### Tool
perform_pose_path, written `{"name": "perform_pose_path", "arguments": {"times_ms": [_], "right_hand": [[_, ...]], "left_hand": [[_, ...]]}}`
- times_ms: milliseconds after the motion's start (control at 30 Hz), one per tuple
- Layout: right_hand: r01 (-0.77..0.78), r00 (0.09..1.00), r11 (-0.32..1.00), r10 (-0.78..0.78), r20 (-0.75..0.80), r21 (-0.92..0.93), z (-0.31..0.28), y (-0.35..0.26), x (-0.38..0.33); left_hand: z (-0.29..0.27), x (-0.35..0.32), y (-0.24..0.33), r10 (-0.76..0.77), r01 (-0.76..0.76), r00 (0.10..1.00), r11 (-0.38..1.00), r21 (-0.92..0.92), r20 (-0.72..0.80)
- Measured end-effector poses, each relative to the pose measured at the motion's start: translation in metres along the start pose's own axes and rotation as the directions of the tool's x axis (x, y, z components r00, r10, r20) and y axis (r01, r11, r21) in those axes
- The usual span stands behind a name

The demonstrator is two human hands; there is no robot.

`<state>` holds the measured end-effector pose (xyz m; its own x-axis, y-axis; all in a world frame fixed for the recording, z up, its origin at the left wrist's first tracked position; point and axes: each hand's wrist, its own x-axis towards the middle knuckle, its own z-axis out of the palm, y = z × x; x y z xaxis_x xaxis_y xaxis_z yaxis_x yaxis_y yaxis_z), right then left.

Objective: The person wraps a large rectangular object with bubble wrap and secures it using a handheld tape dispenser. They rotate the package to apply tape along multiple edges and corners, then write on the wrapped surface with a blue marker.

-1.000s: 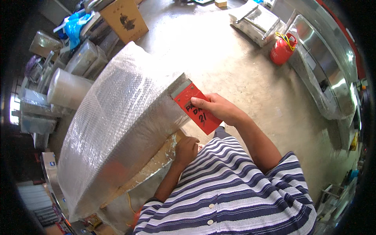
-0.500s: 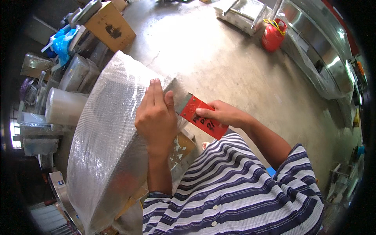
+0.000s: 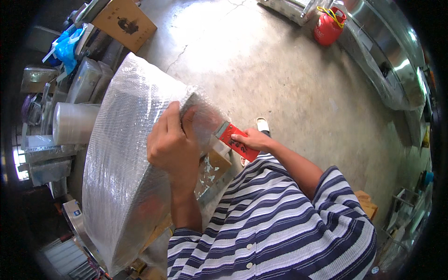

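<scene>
A large, long object wrapped in clear bubble wrap (image 3: 123,135) stands slanting in front of me on the left. My left hand (image 3: 173,144) is at its upper right corner, with bent fingers on the outer face and the thumb by the folded edge, closed on the wrap. A loose flap (image 3: 207,109) of the wrap spreads to the right of that thumb. In my right hand (image 3: 256,141) is a flat red scraper-like tool (image 3: 242,148) with a metal blade along its end. The thumb lies on top, and the blade points at the flap, close to or touching it.
A cardboard box (image 3: 123,25) and several plastic-wrapped goods are piled at the left, beside a roll of clear film (image 3: 74,123). A red gas cylinder (image 3: 329,28) stands at the far right near a wrapped metal unit (image 3: 387,60). A worn box (image 3: 214,170) sits below the flap.
My left hand has moved slightly left, its straight fingers now bent at the wrap's corner. My right hand has drawn the red tool a little lower and nearer me. More of the flap shows.
</scene>
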<state>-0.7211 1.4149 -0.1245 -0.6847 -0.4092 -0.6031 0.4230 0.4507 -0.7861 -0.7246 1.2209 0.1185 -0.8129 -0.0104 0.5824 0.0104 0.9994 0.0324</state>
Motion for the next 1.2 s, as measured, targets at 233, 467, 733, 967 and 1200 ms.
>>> {"name": "perform_pose_path", "arguments": {"times_ms": [233,467,733,967,1200], "right_hand": [[-0.106,0.994,0.993,0.105,-0.026,-0.046,0.026,0.093,0.066],[-0.17,0.985,0.985,0.17,0.003,0.035,0.031,0.09,0.081],[-0.359,0.932,0.823,0.293,0.213,0.439,0.038,0.093,0.104],[-0.527,0.847,0.612,0.318,0.427,0.59,0.004,0.148,0.096],[-0.35,0.89,0.355,0.414,0.189,0.867,-0.067,0.171,0.097]], "left_hand": [[0.002,0.001,0.002,0.014,-0.014,1.0,1.0,-0.002,-0.01],[0.001,-0.001,0.004,0.038,-0.038,0.999,0.998,0.046,-0.014],[0.008,0.0,0.004,0.057,-0.048,0.996,0.99,0.133,-0.065],[0.005,-0.016,0.012,0.181,-0.193,0.899,0.981,0.01,-0.399],[0.159,-0.229,0.087,-0.155,0.469,0.135,-0.86,-0.201,0.979]]}}
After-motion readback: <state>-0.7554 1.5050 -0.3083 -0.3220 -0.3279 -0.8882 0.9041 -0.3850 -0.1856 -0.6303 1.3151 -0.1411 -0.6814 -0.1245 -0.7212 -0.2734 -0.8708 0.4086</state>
